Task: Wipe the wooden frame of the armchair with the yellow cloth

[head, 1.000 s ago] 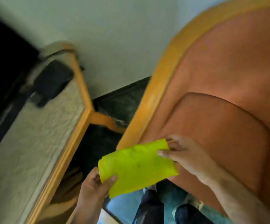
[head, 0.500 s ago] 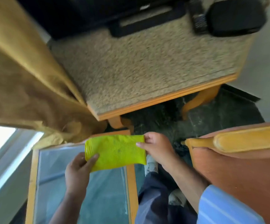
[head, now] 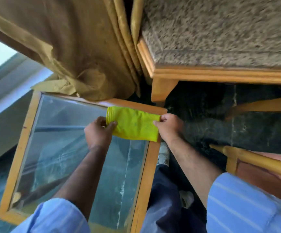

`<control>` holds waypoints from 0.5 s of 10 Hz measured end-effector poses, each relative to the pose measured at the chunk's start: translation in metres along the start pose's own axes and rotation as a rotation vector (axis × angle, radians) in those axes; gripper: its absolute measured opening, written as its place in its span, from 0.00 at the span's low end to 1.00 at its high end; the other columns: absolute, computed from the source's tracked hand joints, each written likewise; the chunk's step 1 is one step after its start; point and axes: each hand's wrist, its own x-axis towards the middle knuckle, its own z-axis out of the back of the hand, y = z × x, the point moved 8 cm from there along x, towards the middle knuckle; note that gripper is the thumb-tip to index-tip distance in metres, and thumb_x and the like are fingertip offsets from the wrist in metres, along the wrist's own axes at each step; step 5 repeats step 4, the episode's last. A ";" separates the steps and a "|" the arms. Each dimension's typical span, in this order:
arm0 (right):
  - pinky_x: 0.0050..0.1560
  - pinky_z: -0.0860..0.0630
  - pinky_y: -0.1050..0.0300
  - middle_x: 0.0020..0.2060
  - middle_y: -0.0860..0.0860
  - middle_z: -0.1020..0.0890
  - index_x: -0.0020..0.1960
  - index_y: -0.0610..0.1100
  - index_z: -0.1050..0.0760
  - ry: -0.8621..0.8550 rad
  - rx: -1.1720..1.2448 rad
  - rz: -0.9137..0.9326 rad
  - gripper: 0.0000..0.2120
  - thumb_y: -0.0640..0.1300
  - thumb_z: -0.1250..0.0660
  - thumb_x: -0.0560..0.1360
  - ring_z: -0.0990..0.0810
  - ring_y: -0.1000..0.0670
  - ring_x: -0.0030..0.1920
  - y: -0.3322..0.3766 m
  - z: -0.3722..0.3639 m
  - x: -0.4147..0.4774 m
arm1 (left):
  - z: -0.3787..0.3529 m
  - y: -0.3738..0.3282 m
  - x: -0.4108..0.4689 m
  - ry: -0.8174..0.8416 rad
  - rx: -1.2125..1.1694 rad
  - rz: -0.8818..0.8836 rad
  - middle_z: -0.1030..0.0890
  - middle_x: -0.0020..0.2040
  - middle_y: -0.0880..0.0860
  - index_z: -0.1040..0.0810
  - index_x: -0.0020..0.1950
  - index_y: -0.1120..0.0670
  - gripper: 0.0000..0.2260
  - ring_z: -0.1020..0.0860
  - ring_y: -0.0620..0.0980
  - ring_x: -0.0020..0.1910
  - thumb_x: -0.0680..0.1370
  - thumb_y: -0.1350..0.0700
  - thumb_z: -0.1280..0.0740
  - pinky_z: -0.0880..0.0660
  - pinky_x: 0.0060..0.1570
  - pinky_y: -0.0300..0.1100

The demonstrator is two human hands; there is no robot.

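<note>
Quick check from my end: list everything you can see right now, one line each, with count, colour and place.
cloth: one, yellow, folded, held between both hands above the glass table's far right corner
glass table: one, wood frame with clear top, lower left
curtain: one, mustard, hanging upper left, its hem on the glass table's far edge
stone-top table: one, speckled beige top with wood edge and legs, upper right
armchair: one, wood frame with orange upholstery, right edge
floor: dark marble, centre right
left hand: pinching the cloth's left end
right hand: pinching the cloth's right end
sleeves: two, light blue striped, bottom
</note>
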 end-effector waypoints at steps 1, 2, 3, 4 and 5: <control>0.44 0.18 0.51 0.42 0.40 0.12 0.42 0.39 0.16 -0.053 -0.155 0.016 0.11 0.47 0.21 0.70 0.13 0.40 0.47 -0.004 -0.005 0.012 | -0.022 0.003 0.012 0.041 0.082 -0.008 0.11 0.47 0.59 0.14 0.49 0.56 0.14 0.14 0.62 0.48 0.73 0.46 0.23 0.19 0.49 0.51; 0.47 0.16 0.49 0.47 0.40 0.12 0.48 0.39 0.16 -0.070 -0.315 0.064 0.14 0.49 0.22 0.71 0.13 0.39 0.49 0.002 -0.007 0.016 | -0.028 0.008 0.016 0.031 0.171 0.002 0.12 0.47 0.58 0.17 0.48 0.53 0.15 0.15 0.64 0.49 0.73 0.42 0.24 0.23 0.45 0.49; 0.47 0.18 0.48 0.55 0.42 0.15 0.60 0.42 0.25 -0.191 -0.575 0.234 0.20 0.51 0.24 0.75 0.15 0.37 0.56 0.025 -0.002 0.003 | -0.016 0.010 0.008 0.026 0.252 -0.068 0.13 0.52 0.56 0.21 0.54 0.51 0.19 0.17 0.64 0.54 0.75 0.37 0.29 0.25 0.46 0.52; 0.60 0.22 0.44 0.65 0.42 0.21 0.66 0.42 0.31 -0.176 -0.741 0.428 0.19 0.48 0.31 0.81 0.22 0.38 0.67 0.044 -0.006 -0.021 | 0.000 -0.003 -0.010 0.015 0.242 -0.216 0.17 0.63 0.60 0.25 0.66 0.57 0.27 0.20 0.65 0.64 0.79 0.37 0.35 0.23 0.58 0.58; 0.60 0.22 0.44 0.65 0.42 0.21 0.66 0.42 0.31 -0.176 -0.741 0.428 0.19 0.48 0.31 0.81 0.22 0.38 0.67 0.044 -0.006 -0.021 | 0.000 -0.003 -0.010 0.015 0.242 -0.216 0.17 0.63 0.60 0.25 0.66 0.57 0.27 0.20 0.65 0.64 0.79 0.37 0.35 0.23 0.58 0.58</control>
